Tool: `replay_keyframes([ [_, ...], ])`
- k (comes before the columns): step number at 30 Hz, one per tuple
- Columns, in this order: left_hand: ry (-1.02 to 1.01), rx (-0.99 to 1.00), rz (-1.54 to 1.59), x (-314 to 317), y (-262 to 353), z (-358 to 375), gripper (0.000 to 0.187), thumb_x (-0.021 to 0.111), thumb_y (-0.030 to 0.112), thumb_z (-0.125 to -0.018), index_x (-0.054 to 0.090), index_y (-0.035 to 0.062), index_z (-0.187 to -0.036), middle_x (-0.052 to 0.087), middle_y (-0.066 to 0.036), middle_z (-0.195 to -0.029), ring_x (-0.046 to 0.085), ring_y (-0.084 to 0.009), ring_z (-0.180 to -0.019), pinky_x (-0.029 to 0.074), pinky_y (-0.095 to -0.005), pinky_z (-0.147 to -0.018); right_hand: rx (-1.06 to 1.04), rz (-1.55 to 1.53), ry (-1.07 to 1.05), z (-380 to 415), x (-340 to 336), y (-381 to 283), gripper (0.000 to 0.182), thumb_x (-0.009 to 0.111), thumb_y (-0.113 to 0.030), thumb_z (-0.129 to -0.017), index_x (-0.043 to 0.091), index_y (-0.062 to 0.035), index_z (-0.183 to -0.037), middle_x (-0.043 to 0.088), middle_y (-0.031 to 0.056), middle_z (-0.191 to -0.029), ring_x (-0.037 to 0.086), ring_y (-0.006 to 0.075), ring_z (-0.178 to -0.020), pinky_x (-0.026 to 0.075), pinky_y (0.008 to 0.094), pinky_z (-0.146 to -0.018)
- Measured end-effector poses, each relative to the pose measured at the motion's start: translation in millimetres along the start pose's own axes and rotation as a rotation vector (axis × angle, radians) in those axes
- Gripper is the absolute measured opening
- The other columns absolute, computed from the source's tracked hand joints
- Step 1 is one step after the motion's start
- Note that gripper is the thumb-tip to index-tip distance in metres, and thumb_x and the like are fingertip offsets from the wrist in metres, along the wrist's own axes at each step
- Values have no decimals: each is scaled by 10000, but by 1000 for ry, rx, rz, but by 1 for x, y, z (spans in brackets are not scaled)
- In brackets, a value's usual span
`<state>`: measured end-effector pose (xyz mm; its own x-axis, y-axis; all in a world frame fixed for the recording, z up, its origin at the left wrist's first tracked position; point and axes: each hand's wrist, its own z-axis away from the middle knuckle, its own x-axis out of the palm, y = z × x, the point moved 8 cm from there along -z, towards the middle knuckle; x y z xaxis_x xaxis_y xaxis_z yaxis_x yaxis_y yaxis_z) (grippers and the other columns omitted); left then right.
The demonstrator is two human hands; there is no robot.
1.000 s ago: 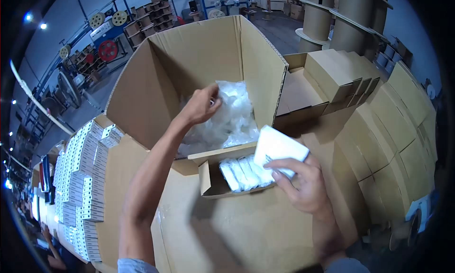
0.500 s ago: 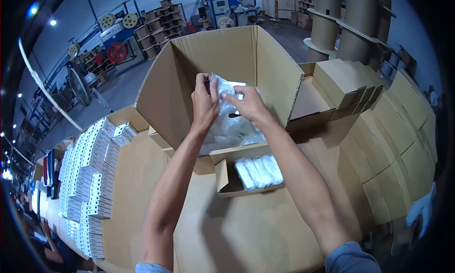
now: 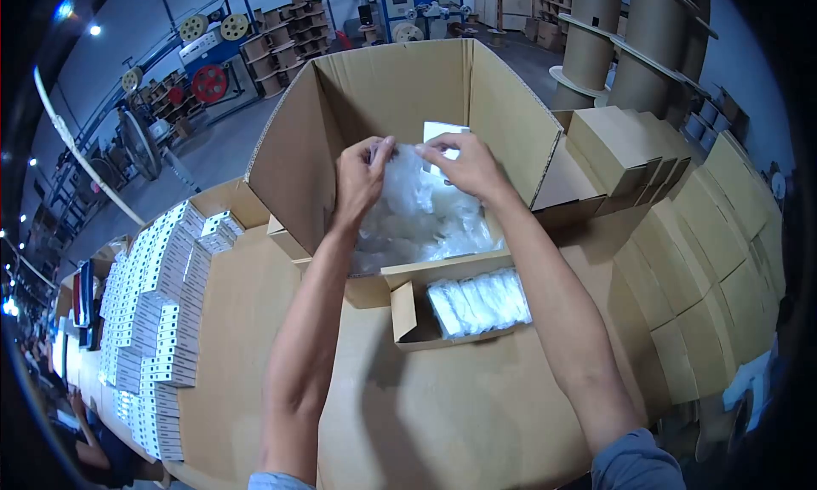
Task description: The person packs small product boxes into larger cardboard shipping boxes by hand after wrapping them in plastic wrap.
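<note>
In the head view, my only one, I read the left hand [image 3: 362,177] as closed in a pinch on the edge of a clear plastic bag [image 3: 404,179], which hangs between the two grips; the right hand [image 3: 464,162] is closed on a flat white box [image 3: 445,132], which shows above and below its fingers; I cannot tell whether the right thumb also touches the film. Fault conditions, in my judgement: the thin film could slip or tear if the left pinch pulls on too little of it; the bag could cling to the plastic heap [image 3: 442,222] directly below the grips, since the two look alike and nearly meet; the white box could drop into that heap if the right fingers loosen. Obstructions: the large carton [image 3: 289,141] walls in both grips at left, right and beyond, limiting sideways travel; nearer than the grips, a small open box [image 3: 404,313] holds wrapped packets [image 3: 477,303], and the right forearm [image 3: 545,286] crosses near its right end, hiding part of it; well left of the left grip stand small-box stacks [image 3: 162,294]; well right of the right grip lie cardboard trays [image 3: 608,141] and stacked cartons [image 3: 706,277].
</note>
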<state>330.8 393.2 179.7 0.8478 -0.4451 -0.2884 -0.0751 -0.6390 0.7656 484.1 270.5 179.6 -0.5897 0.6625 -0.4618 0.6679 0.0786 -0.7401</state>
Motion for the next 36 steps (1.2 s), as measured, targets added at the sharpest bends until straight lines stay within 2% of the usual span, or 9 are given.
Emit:
replay_keyframes([
  [3,1,89,68,-3,19,-4,351,597,289,-1035,721,-26,-942,631,-31,-714,521,-86,-684,452,-292,-643,-26,90,-48,-1,8,-4,457,794,-400,-862,761,-3,-1087,728,76,-837,662,147,-723,532,288,-642],
  [6,15,-12,99,-13,22,-9,365,583,300,-1045,711,-35,-980,656,-37,-751,551,-85,-723,475,-281,-678,33,-28,-47,-1,12,-7,593,828,-506,-758,766,-9,-1078,742,210,-983,710,312,-967,539,396,-905],
  [10,107,54,138,-19,44,-4,353,554,289,-1060,703,-26,-999,669,-36,-776,559,-70,-758,467,-284,-677,-45,-222,-106,8,5,-42,409,830,-342,-814,767,-1,-1031,738,164,-917,688,227,-860,529,369,-788],
  [11,176,146,56,-24,58,1,330,545,273,-1062,705,-9,-1000,673,-79,-734,559,-70,-703,466,-298,-634,-159,-138,-60,16,-5,-59,321,785,-325,-889,754,-9,-936,626,12,-707,521,98,-688,446,293,-626],
  [14,291,81,-142,-44,79,19,298,548,256,-1058,705,8,-1009,640,-132,-666,576,-99,-615,477,-328,-590,-166,-91,17,28,-20,-81,331,763,-343,-900,739,-19,-836,584,44,-658,476,137,-687,427,338,-659],
  [19,383,244,-394,-53,103,23,318,536,256,-1053,647,-5,-908,610,-277,-766,559,-503,-697,462,-459,-596,-203,234,291,29,-30,-69,372,756,-374,-894,729,-21,-782,608,112,-686,565,202,-738,474,358,-758],
  [22,333,108,-331,-55,81,11,369,499,297,-1064,653,-10,-929,612,-297,-804,570,-516,-754,468,-487,-637,-154,264,372,27,-30,-49,382,768,-435,-880,774,-55,-920,704,100,-841,648,162,-817,527,327,-756],
  [28,138,81,-23,-41,95,11,455,443,342,-1094,655,-36,-956,640,-130,-721,575,-152,-693,486,-377,-669,4,-429,-255,44,-5,-76,553,813,-441,-851,719,-15,-1192,730,58,-974,632,88,-773,535,263,-650],
  [36,286,-136,223,-80,117,100,384,581,367,-1046,638,6,-929,549,12,-713,475,-66,-648,407,-258,-566,-213,-242,15,130,-37,-139,337,719,-286,-956,642,-7,-782,450,-23,-655,416,79,-668,348,280,-612],
])
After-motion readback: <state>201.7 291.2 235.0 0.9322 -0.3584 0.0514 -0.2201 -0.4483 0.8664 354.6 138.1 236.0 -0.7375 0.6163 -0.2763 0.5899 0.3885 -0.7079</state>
